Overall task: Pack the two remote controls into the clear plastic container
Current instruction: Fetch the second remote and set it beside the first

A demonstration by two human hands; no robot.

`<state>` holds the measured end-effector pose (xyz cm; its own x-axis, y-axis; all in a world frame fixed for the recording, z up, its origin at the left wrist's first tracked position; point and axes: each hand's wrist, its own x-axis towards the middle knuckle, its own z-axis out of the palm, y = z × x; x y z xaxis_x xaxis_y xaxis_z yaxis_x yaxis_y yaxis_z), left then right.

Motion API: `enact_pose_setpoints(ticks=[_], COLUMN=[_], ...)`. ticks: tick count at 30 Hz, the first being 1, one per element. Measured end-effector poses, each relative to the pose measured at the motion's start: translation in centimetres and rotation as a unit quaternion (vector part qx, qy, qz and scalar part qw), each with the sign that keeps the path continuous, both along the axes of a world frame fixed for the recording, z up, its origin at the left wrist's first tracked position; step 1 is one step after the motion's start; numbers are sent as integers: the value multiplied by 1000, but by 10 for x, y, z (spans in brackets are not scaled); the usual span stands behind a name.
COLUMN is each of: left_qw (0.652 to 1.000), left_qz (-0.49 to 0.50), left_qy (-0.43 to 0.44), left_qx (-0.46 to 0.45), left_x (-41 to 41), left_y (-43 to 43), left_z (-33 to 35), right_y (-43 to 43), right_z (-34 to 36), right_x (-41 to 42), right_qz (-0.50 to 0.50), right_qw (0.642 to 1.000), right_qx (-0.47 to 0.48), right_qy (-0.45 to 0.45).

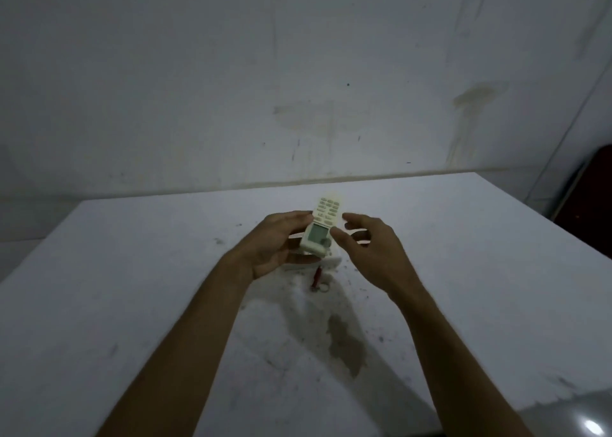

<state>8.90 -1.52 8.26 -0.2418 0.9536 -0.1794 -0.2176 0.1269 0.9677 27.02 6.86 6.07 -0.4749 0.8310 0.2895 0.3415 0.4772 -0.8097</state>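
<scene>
The remote sits in my left hand, held above the table; my right hand hovers just beside it, fingers spread. I think the container lies underneath, hidden; misjudging it could drop the remote.

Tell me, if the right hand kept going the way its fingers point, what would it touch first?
Most likely the remote. The right hand is open, with its fingers aimed left at the remote's screen end, which the left hand holds. The gap looks small, though depth is hard to judge.
</scene>
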Motion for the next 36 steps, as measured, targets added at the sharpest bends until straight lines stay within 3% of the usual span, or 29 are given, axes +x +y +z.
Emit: enact_pose_setpoints(ticks=[3,6,12,14,18,23,36], left_qw=[995,986,982,984,955,914,918], left_qz=[-31,-57,-105,-72,90,8,31], left_qy=[92,153,154,164,280,404,395], left_qx=[-25,-41,-25,-19,33,-34,-10], left_x=[-24,-43,-66,-67,-82,-95,-91], left_y=[-23,-36,-43,-39,-24,-24,-15], left_z=[4,9,8,5,-20,-71,-83], right_y=[-5,-10,-17,-11,22,59,84], right_z=[6,14,19,18,18,4,-23], right_x=[-4,-12,-25,-29,-34,-53,-83], right_qz=[56,166,218,205,128,126,193], right_qw=[990,962,949,951,964,959,931], right_qx=[129,190,180,177,157,136,118], right_qy=[-29,-106,-138,-149,-174,-213,-286])
